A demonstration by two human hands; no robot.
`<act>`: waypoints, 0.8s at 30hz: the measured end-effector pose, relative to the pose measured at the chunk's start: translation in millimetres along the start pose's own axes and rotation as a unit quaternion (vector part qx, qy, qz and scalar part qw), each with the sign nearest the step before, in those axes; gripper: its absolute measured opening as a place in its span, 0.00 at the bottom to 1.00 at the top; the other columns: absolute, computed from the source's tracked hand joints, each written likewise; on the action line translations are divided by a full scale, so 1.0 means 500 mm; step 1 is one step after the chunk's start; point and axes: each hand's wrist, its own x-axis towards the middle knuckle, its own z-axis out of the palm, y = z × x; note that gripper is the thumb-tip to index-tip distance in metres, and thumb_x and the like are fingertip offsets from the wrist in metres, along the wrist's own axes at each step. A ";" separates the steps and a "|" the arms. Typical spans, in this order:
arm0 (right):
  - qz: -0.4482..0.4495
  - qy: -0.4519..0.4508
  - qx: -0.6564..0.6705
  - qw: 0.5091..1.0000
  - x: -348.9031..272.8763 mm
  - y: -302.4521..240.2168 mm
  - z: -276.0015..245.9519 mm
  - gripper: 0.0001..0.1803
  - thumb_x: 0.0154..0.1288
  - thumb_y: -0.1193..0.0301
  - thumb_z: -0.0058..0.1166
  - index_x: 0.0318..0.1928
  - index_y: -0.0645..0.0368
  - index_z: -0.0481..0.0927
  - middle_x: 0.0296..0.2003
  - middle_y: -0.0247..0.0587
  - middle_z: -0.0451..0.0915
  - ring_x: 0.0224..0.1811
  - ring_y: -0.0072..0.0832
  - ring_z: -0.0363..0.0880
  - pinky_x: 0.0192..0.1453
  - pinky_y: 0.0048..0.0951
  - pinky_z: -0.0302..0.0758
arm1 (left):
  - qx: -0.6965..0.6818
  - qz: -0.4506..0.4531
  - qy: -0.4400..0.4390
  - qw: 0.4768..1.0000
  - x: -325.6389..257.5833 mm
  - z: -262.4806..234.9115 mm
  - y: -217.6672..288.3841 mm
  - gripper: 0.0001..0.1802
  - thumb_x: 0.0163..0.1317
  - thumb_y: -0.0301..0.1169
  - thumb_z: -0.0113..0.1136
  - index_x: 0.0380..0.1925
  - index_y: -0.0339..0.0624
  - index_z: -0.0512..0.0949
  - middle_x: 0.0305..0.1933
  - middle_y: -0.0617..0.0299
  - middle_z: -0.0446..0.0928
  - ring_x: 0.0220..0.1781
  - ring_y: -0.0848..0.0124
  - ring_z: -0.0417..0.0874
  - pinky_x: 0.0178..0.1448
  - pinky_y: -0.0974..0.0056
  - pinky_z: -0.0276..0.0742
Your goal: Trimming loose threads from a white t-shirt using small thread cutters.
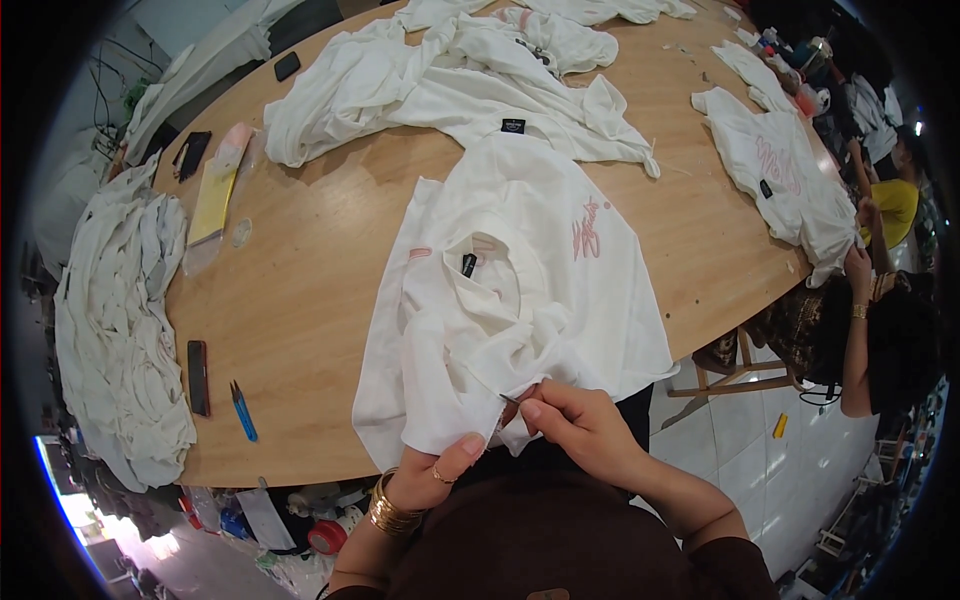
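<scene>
A white shirt [590,320] with pink script lettering lies spread at the table's near edge, its collar and dark neck label facing up. My left hand [432,480], with gold bangles and a ring, is closed on the shirt's near edge, thumb on top. Just to the right, my right hand [585,432] is closed in a pinch around a small tool with a thin dark tip [509,399]. The tip points left at the fabric edge between my hands. My fingers hide the rest of the tool, so its kind cannot be made out.
White garments are heaped at the table's far side [440,80] and left edge [125,330]. Blue thread snips [243,410] and a dark phone [199,378] lie on the left. Another person's hand [858,268] touches a white shirt [765,170] on the right. A wooden stool [740,378] stands below.
</scene>
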 end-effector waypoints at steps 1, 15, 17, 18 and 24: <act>0.002 0.007 0.016 1.000 0.000 0.002 0.001 0.15 0.69 0.62 0.43 0.38 0.62 0.76 0.21 0.32 0.69 0.25 0.17 0.62 0.31 0.21 0.64 | 0.006 0.002 0.010 1.000 -0.001 0.001 -0.002 0.32 0.60 0.28 0.51 0.63 0.33 0.53 0.53 0.59 0.69 0.50 0.74 0.71 0.54 0.69 0.67; -0.024 -0.002 -0.046 0.999 -0.006 0.005 -0.003 0.16 0.69 0.60 0.43 0.40 0.60 0.75 0.19 0.35 0.68 0.22 0.21 0.63 0.28 0.24 0.64 | -0.053 -0.006 0.043 0.998 0.002 0.009 0.003 0.27 0.59 0.28 0.53 0.58 0.35 0.60 0.39 0.66 0.71 0.34 0.80 0.68 0.38 0.75 0.66; -0.026 0.001 -0.042 0.999 -0.005 0.006 -0.001 0.16 0.69 0.60 0.43 0.39 0.60 0.75 0.19 0.35 0.68 0.22 0.21 0.63 0.28 0.24 0.64 | -0.033 -0.003 0.054 0.998 0.000 0.008 0.004 0.26 0.59 0.28 0.53 0.58 0.35 0.60 0.40 0.65 0.71 0.36 0.79 0.69 0.40 0.74 0.67; -0.024 0.007 -0.037 0.999 -0.005 0.007 0.000 0.16 0.68 0.59 0.45 0.39 0.60 0.75 0.19 0.35 0.69 0.22 0.21 0.63 0.28 0.24 0.64 | -0.036 -0.010 0.034 0.999 -0.001 0.006 0.007 0.25 0.59 0.28 0.53 0.56 0.35 0.61 0.41 0.65 0.72 0.39 0.77 0.70 0.44 0.73 0.67; -0.002 0.022 -0.051 0.998 -0.004 0.002 0.001 0.16 0.66 0.59 0.49 0.36 0.60 0.76 0.19 0.35 0.70 0.21 0.21 0.64 0.27 0.24 0.64 | -0.005 -0.024 0.010 1.000 -0.002 0.006 0.008 0.21 0.57 0.27 0.53 0.51 0.34 0.67 0.48 0.60 0.70 0.50 0.68 0.70 0.56 0.63 0.65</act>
